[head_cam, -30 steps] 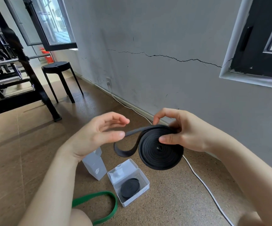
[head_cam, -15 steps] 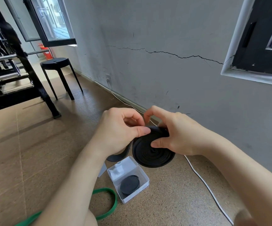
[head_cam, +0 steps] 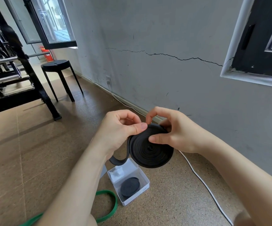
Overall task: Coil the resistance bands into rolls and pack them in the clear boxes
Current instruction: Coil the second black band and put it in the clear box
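green band (head_cam: 111, 204) runs under the left forearm and off the bottom edge; second clear box (head_cam: 104, 170) mostly hidden behind that arm; black band's (head_cam: 150, 148) top rim covered by fingers.

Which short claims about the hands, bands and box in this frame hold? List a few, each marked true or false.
1. The left hand and the right hand both grip the black roll above the floor. True.
2. The clear box is empty. False: a coiled black band lies in it.
3. The black roll is fully wound. False: a loose tail hangs at its left.
4. A green band lies uncoiled on the floor. True.
5. The white cable crosses the clear box. False: it runs along the floor to the box's right, apart from it.
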Motion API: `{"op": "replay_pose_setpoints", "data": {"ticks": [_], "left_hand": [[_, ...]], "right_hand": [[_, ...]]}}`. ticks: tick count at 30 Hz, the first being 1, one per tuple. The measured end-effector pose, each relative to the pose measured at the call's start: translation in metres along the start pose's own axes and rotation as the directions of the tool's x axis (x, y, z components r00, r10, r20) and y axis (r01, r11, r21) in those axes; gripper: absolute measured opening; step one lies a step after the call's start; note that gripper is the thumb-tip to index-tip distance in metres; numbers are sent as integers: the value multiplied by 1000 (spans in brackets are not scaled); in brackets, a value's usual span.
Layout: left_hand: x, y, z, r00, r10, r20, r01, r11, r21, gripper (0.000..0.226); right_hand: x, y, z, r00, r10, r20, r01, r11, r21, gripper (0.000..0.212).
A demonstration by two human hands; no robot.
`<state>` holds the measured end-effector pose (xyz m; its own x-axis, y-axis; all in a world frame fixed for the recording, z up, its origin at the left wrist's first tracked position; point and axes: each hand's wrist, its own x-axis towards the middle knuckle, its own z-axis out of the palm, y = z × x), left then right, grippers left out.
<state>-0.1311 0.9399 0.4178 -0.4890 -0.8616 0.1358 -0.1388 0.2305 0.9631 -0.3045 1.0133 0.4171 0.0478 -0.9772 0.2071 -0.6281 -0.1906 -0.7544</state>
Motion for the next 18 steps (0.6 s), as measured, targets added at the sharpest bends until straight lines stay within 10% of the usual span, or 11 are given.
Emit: {"op": "replay_pose_setpoints", "data": {"ticks": [9,18], "left_hand": [[1,0,-1,996,-92,-8,84,937,-340,16],[2,-5,2,987,10,-159,-55,958,-282,11]], "right_hand": [[1,3,-3,998,19,-52,-1,944,331,29],[2,4,-6,971,130,-199,-7,851,526,26]]}}
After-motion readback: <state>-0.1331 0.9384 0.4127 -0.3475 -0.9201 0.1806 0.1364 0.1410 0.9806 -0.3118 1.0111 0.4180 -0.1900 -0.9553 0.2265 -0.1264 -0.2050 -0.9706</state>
